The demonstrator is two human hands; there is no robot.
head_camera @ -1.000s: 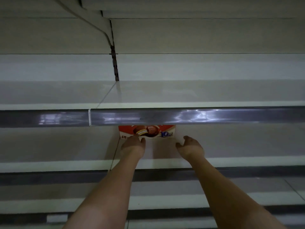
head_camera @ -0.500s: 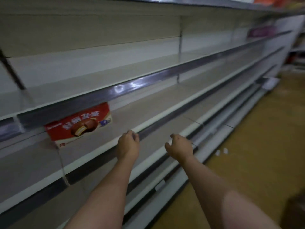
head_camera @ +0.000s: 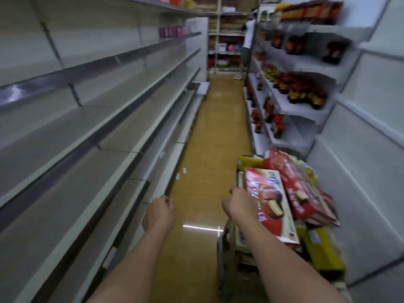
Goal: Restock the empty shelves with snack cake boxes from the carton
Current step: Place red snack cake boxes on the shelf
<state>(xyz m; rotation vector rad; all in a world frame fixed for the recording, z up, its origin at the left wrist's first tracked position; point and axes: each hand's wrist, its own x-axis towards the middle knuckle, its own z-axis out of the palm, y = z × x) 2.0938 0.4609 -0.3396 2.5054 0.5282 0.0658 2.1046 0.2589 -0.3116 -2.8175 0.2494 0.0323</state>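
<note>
Snack cake boxes, red printed cardboard, lie piled in a carton [head_camera: 244, 241] on the right of the aisle. The right hand [head_camera: 239, 206] rests against the near edge of the top red box [head_camera: 270, 200]; whether its fingers are clamped round it cannot be told. The left hand [head_camera: 159, 214] hangs loosely curled, holding nothing. Long grey metal shelves [head_camera: 87, 136] stand bare on the left. Best, probably, to steady the box with both hands before lifting, since the pile leans.

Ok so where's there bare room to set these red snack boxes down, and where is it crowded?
The left shelves are bare along the whole aisle, apart from pink packs at the far end of an upper one. It is crowded on the right: the box pile by the right hand and the bottle shelves beyond.
</note>
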